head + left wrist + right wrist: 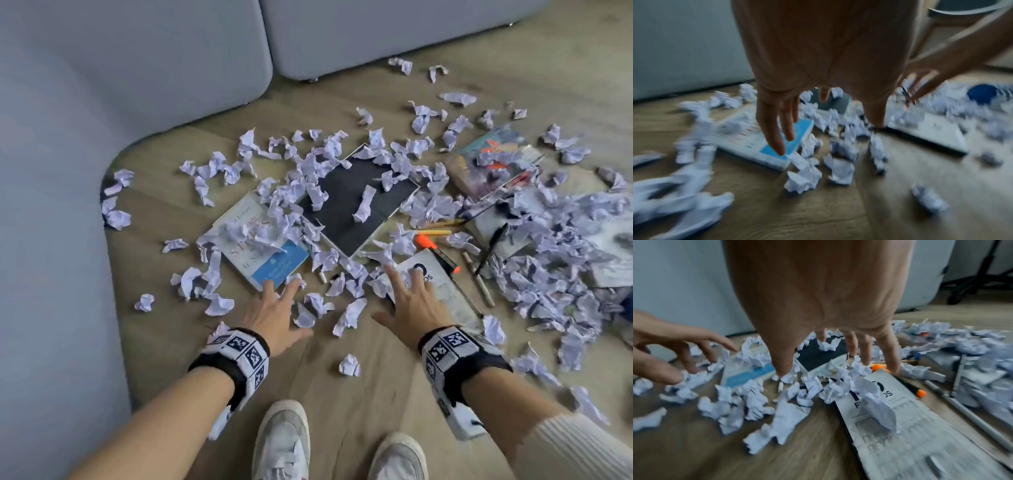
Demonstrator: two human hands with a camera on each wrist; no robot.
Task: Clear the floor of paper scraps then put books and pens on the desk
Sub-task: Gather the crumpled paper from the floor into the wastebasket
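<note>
With both arms stretched down toward the wooden floor [342, 404], the person holds the left hand [274, 317] and the right hand [412, 305] palm-down, fingers spread and straight, and neither holds anything. Crumpled paper scraps [318, 305] lie between the two hands and all around the fingertips. Just past the left fingertips lies a white and blue book [274, 260], half buried in scraps; from the left wrist view the fingers [774, 129] hang over its blue corner, though whether they touch it I cannot tell. Under the right fingers sits a white book with black lettering [428, 274], and one scrap rests at the tip of the forefinger. Beyond both hands a black book [346, 219] lies flat with scraps on its cover. To the right of the right fingers are an orange marker [426, 242], a yellow pencil [435, 232], a black pen [493, 245] and more books under a thick heap of paper [561, 246]. Grey sofa cushions [102, 85] border the floor beyond and to the left. Two white shoes [281, 442] stand beneath the wrists.
</note>
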